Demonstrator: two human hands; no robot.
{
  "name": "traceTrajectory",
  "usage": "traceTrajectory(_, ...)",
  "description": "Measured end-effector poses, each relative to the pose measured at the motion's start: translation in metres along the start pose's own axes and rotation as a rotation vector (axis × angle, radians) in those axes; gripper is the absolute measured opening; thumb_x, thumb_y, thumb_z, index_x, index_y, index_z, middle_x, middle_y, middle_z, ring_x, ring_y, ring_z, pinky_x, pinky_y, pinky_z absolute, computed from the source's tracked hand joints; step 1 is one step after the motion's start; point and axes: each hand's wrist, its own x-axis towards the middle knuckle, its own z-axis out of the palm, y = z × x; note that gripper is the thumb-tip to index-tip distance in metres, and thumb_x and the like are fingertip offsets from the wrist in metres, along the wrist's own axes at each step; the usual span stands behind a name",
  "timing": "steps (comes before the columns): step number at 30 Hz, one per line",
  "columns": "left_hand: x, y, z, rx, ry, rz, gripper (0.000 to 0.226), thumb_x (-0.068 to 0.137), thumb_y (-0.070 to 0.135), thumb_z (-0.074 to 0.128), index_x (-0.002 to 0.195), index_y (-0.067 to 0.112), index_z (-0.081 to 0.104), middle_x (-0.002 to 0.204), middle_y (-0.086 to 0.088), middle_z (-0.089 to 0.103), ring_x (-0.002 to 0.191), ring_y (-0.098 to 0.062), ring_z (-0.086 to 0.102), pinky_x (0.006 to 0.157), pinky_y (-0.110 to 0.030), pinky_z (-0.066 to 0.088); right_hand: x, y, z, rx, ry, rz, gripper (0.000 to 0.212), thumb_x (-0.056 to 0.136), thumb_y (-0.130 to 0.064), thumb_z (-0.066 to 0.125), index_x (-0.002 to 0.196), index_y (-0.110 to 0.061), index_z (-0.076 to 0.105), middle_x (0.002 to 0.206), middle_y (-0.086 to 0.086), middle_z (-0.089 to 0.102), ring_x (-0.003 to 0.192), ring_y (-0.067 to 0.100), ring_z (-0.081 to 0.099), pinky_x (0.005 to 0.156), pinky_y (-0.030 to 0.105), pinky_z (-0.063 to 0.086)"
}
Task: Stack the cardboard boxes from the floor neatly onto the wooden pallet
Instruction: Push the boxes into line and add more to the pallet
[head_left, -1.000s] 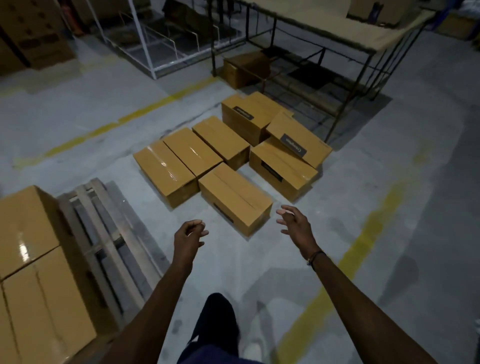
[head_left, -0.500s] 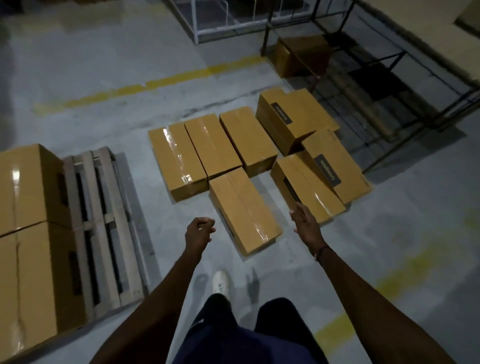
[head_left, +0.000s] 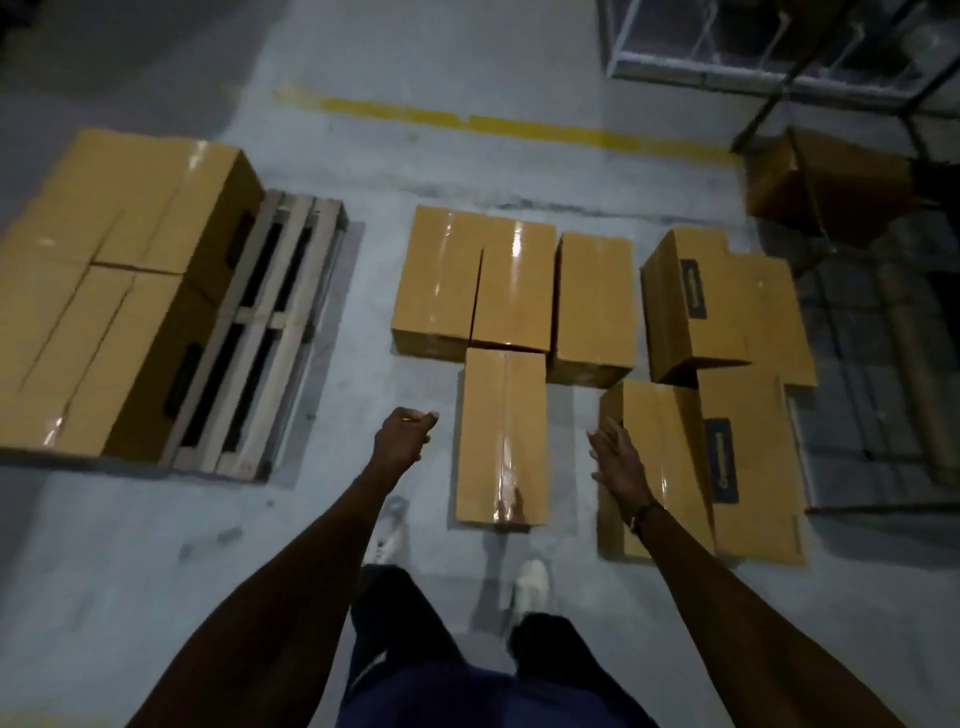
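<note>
Several taped cardboard boxes lie on the grey floor ahead of me. The nearest box (head_left: 501, 436) sits lengthwise right in front of my feet. My left hand (head_left: 402, 439) hovers just left of it, fingers loosely curled, holding nothing. My right hand (head_left: 615, 462) is spread open to the right of that box, over the edge of a tilted box (head_left: 670, 441). Three boxes (head_left: 514, 286) lie side by side behind. The wooden pallet (head_left: 280, 332) is at the left, its left part covered by stacked boxes (head_left: 119, 291).
Two labelled boxes (head_left: 727, 301) overlap at the right. Another box (head_left: 831, 187) stands under a metal-framed table at the far right. A white metal rack (head_left: 727, 57) is at the top right. A yellow floor line (head_left: 519, 124) runs behind the boxes.
I have stepped closer and turned, so the boxes now lie straight ahead and the pallet shows fully at the left. Both hands have reached nearer to the closest box.
</note>
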Motion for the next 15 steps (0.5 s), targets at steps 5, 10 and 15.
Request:
traceTrajectory(5, 0.018, -0.028, 0.036, -0.013, 0.072, -0.060, 0.060, 0.080, 0.067, 0.072, 0.114, 0.019, 0.063, 0.111, -0.005, 0.071, 0.109, -0.026, 0.069, 0.098, -0.049, 0.057, 0.054, 0.014, -0.021, -0.026, -0.057, 0.040, 0.069, 0.101, -0.045, 0.065, 0.160, -0.030, 0.033, 0.166, 0.004, 0.038, 0.149, 0.027, 0.040, 0.116, 0.053, 0.041)
traceTrajectory(10, 0.080, -0.072, 0.079, 0.003, 0.095, -0.109, 0.071, 0.089, 0.062, 0.071, 0.140, 0.016, 0.053, 0.130, -0.002, 0.058, 0.123, -0.022, 0.056, 0.099, -0.032, 0.044, 0.132, 0.059, -0.012, -0.044, -0.038, 0.090, 0.081, 0.095, -0.056, 0.068, 0.163, -0.030, 0.030, 0.169, 0.000, 0.032, 0.154, 0.025, 0.032, 0.121, 0.046, 0.030)
traceTrajectory(15, 0.188, -0.158, 0.130, -0.004, 0.050, -0.140, 0.090, 0.087, 0.067, 0.068, 0.155, 0.016, 0.038, 0.152, -0.011, 0.049, 0.138, -0.025, 0.048, 0.103, -0.032, 0.038, 0.237, 0.148, 0.019, -0.043, -0.036, 0.131, 0.091, 0.087, -0.068, 0.070, 0.162, -0.039, 0.028, 0.170, -0.002, 0.029, 0.153, 0.026, 0.033, 0.121, 0.056, 0.032)
